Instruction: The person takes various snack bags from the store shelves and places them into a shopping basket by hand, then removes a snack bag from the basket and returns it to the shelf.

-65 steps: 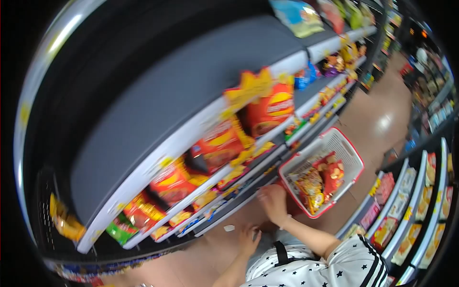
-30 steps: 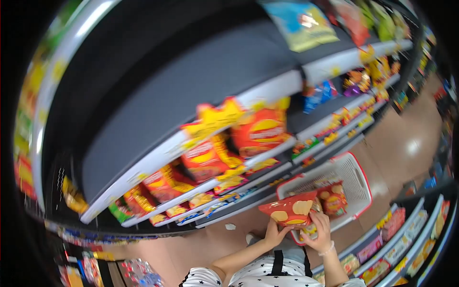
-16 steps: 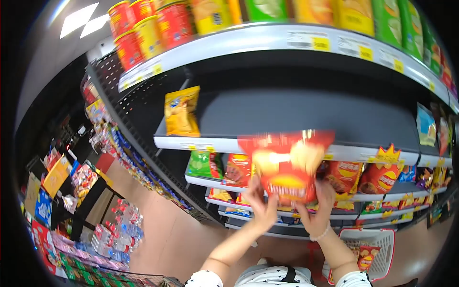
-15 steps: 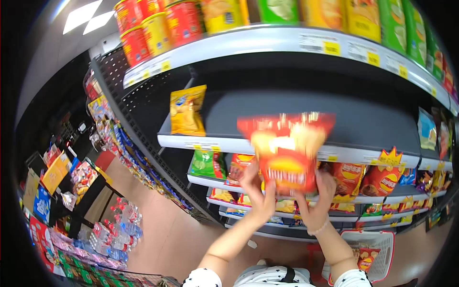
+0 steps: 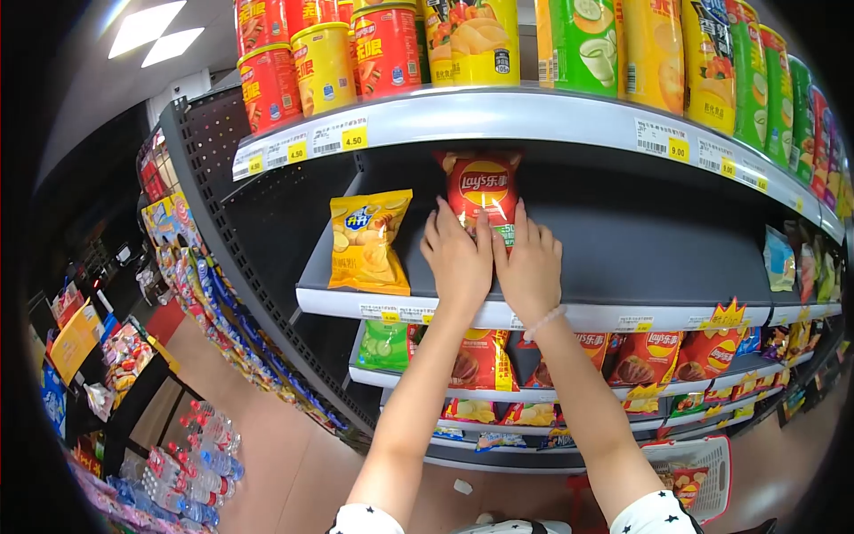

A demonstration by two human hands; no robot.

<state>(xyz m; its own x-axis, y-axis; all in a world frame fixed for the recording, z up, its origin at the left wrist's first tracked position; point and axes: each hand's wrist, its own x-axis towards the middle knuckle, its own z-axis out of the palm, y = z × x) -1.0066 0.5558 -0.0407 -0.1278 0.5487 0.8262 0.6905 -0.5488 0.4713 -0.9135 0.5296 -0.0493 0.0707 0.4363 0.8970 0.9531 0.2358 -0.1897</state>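
Note:
A red Lay's bag of potato chips (image 5: 483,181) stands upright, deep on the dark shelf (image 5: 640,240), its top in the shadow of the shelf above. My left hand (image 5: 459,265) holds its lower left side, and my right hand (image 5: 530,267) its lower right. The thumbs lie close together across the front, hiding much of the bag's lower part. To the left, a yellow bag of chips (image 5: 371,242) stands at the front of the same shelf, apart from my hands.
Overhead, a shelf edge (image 5: 498,116) with price tags carries chip canisters (image 5: 580,44). More chip bags (image 5: 645,356) fill the lower shelves. At bottom right, a shopping basket (image 5: 722,476) holds a red bag. Bottles (image 5: 209,449) stand on the floor at left.
Both hands have carried the red chip bag forward, from in front of the shelf edge to deep on the shelf. The view has shifted, and the yellow bag appears slightly lower.

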